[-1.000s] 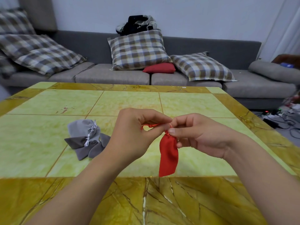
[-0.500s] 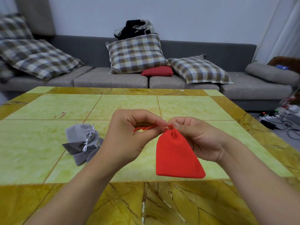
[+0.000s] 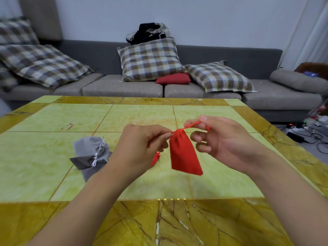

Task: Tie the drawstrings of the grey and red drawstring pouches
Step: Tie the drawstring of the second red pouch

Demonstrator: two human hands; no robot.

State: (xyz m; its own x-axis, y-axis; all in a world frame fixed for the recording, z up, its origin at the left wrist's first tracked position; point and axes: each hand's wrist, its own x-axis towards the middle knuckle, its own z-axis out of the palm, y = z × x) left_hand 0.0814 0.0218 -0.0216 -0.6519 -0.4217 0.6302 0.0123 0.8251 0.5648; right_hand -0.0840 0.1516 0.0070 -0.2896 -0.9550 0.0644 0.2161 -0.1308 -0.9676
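While the grey pouches (image 3: 92, 153) lie heaped toward the desk's (image 3: 53, 121) left edge with cords drawn (apparently done), the red pouch (image 3: 183, 153) hangs mid-desk, left hand (image 3: 142, 148) and right hand (image 3: 220, 139) pinching its drawstrings (image 3: 190, 125), knot unfinished.

Left hand (image 3: 142, 148) and right hand (image 3: 221, 139) pinch the red pouch's (image 3: 183, 153) drawstrings above the table (image 3: 53, 174).
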